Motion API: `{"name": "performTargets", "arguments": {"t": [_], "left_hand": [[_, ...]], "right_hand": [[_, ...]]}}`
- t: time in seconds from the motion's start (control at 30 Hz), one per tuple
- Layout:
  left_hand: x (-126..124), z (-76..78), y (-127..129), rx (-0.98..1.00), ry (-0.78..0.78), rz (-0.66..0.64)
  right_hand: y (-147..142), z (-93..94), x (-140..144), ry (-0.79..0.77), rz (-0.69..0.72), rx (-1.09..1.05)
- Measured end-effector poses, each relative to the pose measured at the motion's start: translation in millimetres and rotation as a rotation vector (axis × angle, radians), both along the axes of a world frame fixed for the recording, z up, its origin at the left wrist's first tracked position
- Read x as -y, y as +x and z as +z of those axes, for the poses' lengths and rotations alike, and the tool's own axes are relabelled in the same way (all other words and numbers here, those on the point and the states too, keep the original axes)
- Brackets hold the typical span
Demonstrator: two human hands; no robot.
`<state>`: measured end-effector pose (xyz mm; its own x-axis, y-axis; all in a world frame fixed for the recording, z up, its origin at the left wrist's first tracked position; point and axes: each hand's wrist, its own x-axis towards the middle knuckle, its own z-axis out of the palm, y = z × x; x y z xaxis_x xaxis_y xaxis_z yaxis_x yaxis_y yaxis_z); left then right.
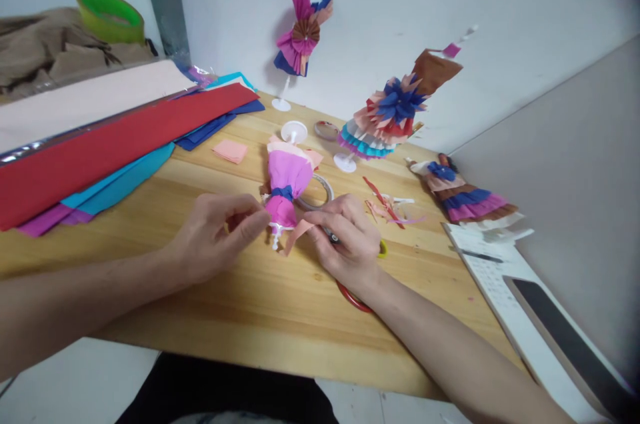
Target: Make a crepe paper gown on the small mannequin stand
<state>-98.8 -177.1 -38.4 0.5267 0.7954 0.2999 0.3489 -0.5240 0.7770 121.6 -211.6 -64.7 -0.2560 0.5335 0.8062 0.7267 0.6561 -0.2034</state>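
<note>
Pink paper dress (290, 174) on a white stand lies at the middle of a wooden table (200, 317), between my two hands, its round foot towards the wall and its twisted white stem towards me. A blue band (281, 193) cinches its waist. My right hand (347, 237) is closed in a pinch, thumb against forefinger, with hold of a narrow peach strip (296, 237) whose loose end hangs down just beside the stem. My left hand (223, 234) is half curled, thumb and forefinger brought near each other at the dress's left edge; I cannot tell whether they touch or grip it. Partly hidden under my right hand are a red loop (354, 296) and a bit of yellow, perhaps scissor handles. Just behind that hand lies a tape roll (329, 191), with paper scraps (387, 204) to its right.

Farther back I see two upright paper dresses on stands: one magenta and blue (293, 44), the other tiered, with a blue flower (400, 101). A third, striped dress (473, 201) lies at the right, near a white device (480, 271). On the left are a folded peach square (231, 151) and long sheets of red paper (125, 141) and turquoise paper (123, 177).
</note>
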Motion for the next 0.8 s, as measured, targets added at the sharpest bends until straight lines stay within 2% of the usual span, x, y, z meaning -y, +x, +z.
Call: {"name": "performTargets", "arguments": {"t": [0.13,0.3,0.43,0.63,0.73,0.8], "left_hand": [[2.6,5.9,8.0,0.077,-0.402,-0.080],[10.9,-9.4,14.3,0.128,-0.689,-0.239],[11.2,-14.7,12.4,0.109,-0.794,-0.256],[11.9,-0.7,10.0,0.124,-0.903,-0.262],[14.0,2.0,10.4,0.084,-0.885,-0.274],[14.8,1.6,10.8,0.077,-0.816,-0.263]], "right_hand": [[-4.3,4.2,3.9,0.062,0.041,0.073],[-12.1,12.1,11.6,0.133,0.090,0.158],[-12.5,16.1,14.4,0.114,0.096,0.224],[-12.0,13.8,16.6,0.070,0.100,0.224],[-9.0,18.1,15.1,0.057,0.115,0.269],[0.1,25.8,10.6,-0.015,0.172,0.375]]}}
